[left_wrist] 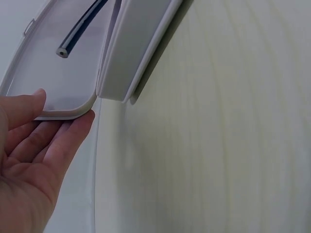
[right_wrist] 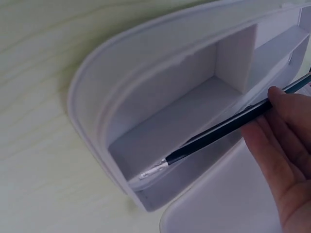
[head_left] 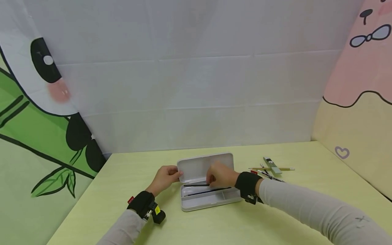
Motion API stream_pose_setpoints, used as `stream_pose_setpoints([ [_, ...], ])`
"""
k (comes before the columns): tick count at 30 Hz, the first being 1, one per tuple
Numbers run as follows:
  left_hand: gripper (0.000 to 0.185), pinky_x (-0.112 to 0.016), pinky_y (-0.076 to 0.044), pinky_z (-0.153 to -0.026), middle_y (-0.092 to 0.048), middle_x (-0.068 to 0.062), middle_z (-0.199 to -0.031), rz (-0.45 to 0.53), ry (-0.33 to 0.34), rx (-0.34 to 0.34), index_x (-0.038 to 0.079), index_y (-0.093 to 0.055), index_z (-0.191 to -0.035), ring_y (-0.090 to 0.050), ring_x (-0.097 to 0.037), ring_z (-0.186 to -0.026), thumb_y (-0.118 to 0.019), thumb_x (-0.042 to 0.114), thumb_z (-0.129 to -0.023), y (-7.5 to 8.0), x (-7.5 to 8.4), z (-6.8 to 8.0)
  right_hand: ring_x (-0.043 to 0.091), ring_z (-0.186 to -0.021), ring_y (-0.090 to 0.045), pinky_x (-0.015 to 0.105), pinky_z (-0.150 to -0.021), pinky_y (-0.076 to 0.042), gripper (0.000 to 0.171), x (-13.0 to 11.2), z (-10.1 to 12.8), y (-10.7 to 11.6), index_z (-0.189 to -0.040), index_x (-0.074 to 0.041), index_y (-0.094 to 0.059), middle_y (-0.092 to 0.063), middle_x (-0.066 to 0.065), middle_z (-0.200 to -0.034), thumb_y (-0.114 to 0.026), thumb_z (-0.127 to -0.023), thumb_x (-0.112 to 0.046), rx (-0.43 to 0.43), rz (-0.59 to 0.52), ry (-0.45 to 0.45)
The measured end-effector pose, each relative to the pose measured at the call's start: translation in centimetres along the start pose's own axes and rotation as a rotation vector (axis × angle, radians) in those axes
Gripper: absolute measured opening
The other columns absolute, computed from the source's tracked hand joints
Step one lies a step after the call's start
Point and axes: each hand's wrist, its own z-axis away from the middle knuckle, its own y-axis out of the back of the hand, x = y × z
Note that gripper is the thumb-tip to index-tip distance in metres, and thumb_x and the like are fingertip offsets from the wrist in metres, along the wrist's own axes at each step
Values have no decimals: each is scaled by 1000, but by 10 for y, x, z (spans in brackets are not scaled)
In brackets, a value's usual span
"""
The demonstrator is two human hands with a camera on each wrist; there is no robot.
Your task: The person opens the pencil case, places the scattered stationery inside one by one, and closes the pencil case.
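A white pencil case lies with its lid raised on the table. My left hand grips the lid's left end, thumb on the inner face and fingers behind. Over the tray, my right hand pinches a dark pencil between thumb and fingers. Its silver-banded eraser end hangs over the tray's rounded end in the right wrist view. The other, flat end of the pencil shows in the left wrist view. A second dark pencil lies slanted in the tray.
Right of the case, a yellow pencil, a grey-green box and some dark slim pens or pencils lie in a loose pile. Dividers split the tray into compartments. A white wall sheet stands behind the table.
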Motion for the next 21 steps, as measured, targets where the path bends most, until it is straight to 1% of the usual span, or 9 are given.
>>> stream_pose_setpoints([
  [6, 30, -40, -61, -83, -67, -30, -111, 9, 9, 6, -12, -62, -116, -72, -33, -94, -59, 9, -94, 0, -1, -1, 0, -62, -59, 8, -58, -47, 6, -2, -1, -2, -77, -4, -76, -73, 5, -72, -77, -75, 2, -16, 16, 31],
  [11, 30, -38, -61, -83, -67, -30, -111, 11, 9, 3, -12, -62, -116, -72, -33, -94, -59, 9, -95, 1, -1, -2, -1, -61, -56, 8, -57, -46, 5, -3, -2, -5, -77, -4, -76, -73, 5, -72, -77, -76, 2, -36, 20, 18],
  [14, 30, -37, -61, -82, -67, -30, -111, 12, 6, 1, -12, -62, -116, -72, -33, -94, -59, 8, -95, 1, 0, -2, 0, -61, -56, 8, -57, -46, 6, -4, -2, -5, -77, -4, -76, -73, 5, -72, -76, -76, 3, -43, 18, 17],
  [21, 29, -41, -61, -84, -67, -30, -111, 15, 12, 5, -12, -62, -116, -72, -32, -94, -59, 8, -95, 0, -2, -2, 0, -61, -58, 8, -57, -47, 8, -3, -2, -7, -76, -3, -75, -73, 5, -72, -75, -75, 5, -59, 6, 9],
])
